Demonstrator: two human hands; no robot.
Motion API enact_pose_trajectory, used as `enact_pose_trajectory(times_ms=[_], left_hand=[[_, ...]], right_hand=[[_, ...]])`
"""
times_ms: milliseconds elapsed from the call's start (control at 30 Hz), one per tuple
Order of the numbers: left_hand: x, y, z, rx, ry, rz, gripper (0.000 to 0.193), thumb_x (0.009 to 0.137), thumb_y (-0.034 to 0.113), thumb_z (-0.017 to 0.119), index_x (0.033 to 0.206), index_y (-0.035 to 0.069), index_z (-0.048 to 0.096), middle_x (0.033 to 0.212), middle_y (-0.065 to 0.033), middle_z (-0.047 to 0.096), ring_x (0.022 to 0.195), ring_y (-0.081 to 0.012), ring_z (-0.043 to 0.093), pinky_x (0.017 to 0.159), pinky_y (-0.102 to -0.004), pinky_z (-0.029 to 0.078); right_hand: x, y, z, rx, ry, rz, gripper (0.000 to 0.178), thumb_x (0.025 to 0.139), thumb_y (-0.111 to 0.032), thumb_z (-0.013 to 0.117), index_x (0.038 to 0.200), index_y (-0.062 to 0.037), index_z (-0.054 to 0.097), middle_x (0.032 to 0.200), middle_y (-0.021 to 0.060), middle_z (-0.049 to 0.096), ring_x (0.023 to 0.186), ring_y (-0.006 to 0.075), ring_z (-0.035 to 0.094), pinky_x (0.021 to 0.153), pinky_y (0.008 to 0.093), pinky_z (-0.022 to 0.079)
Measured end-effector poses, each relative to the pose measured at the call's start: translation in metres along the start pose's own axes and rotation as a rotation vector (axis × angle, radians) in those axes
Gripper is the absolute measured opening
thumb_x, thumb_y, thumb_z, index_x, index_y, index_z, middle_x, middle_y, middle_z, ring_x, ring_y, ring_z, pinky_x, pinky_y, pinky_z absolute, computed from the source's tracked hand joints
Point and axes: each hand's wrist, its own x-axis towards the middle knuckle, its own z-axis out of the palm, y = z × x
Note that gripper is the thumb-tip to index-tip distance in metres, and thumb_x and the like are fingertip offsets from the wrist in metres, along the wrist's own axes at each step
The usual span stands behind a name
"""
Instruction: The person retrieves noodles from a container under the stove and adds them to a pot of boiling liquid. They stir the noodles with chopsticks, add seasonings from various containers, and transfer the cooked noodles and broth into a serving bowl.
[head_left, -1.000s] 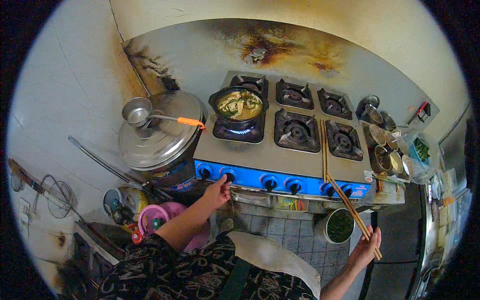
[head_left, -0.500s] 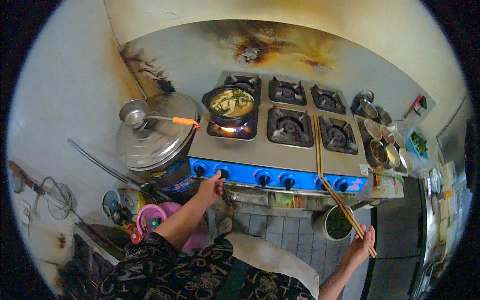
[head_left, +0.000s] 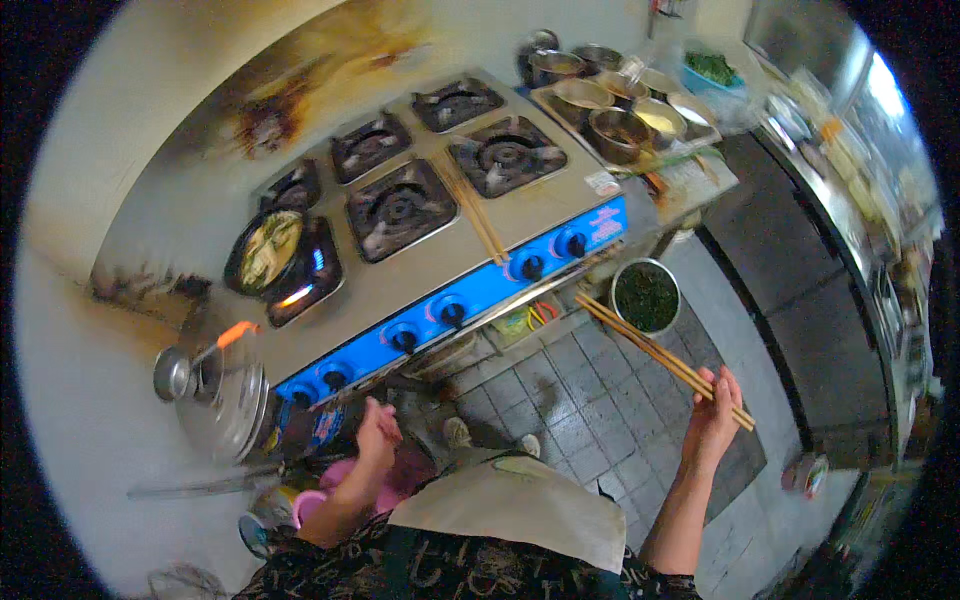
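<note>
My left hand (head_left: 378, 432) hangs in front of the stove's left knobs, touching none of them. Its fingers are loosely bent and apart, with nothing in them. My right hand (head_left: 712, 412) grips a pair of long wooden chopsticks (head_left: 650, 347) near their back end. Their tips point up and left, near a white-rimmed pot of dark chopped greens (head_left: 646, 297) below the stove's front. On the left front burner, over a lit flame, a black clay pot (head_left: 268, 252) holds soup with pale pieces and green leaves. Another pair of long chopsticks (head_left: 474, 212) lies across the stove top.
The six-burner stove (head_left: 424, 280) has a blue knob panel. Metal bowls of ingredients (head_left: 622, 132) stand on a tray to its right, with a blue basket of greens (head_left: 711, 70) behind. At left, a ladle (head_left: 178, 374) rests on a lidded pot (head_left: 235, 415). A pink basin (head_left: 400, 470) stands below.
My left hand has let go of a stove knob and drawn back toward me. The view has swung to the right. My right hand keeps hold of the chopsticks.
</note>
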Motion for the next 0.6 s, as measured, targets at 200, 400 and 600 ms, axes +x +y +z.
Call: enact_pose_trajectory(times_ms=[200, 400, 600], left_hand=[[0.059, -0.069, 0.044, 1.019, -0.155, 0.131, 0.026, 0.08, 0.028, 0.055, 0.079, 0.002, 0.058, 0.058, -0.0022, 0.051, 0.049, -0.0118, 0.046, 0.047, -0.0266, 0.037], [0.215, -0.174, 0.074, 1.079, -0.367, 0.516, 0.014, 0.081, 0.016, 0.052, 0.082, 0.004, 0.057, 0.061, -0.0087, 0.052, 0.056, -0.0166, 0.049, 0.056, -0.0305, 0.041], [0.371, -0.242, 0.134, 1.341, -0.219, 0.395, 0.016, 0.082, 0.015, 0.047, 0.081, 0.004, 0.058, 0.066, -0.0134, 0.053, 0.053, -0.0229, 0.044, 0.056, -0.0342, 0.04]], right_hand=[[-0.025, 0.023, -0.067, -0.01, 0.315, 0.089, 0.025, 0.081, -0.014, 0.052, 0.101, -0.0001, 0.047, 0.084, 0.0122, 0.058, 0.07, 0.0147, 0.054, 0.056, 0.0217, 0.041], [-0.056, 0.086, -0.145, -0.087, 0.519, 0.194, 0.023, 0.081, -0.016, 0.052, 0.098, -0.0004, 0.047, 0.082, 0.0119, 0.057, 0.069, 0.0145, 0.052, 0.054, 0.0212, 0.039], [-0.068, 0.165, -0.181, -0.1, 0.685, 0.296, 0.024, 0.081, -0.018, 0.052, 0.098, -0.0014, 0.047, 0.078, 0.0106, 0.057, 0.067, 0.0147, 0.053, 0.053, 0.0215, 0.04]])
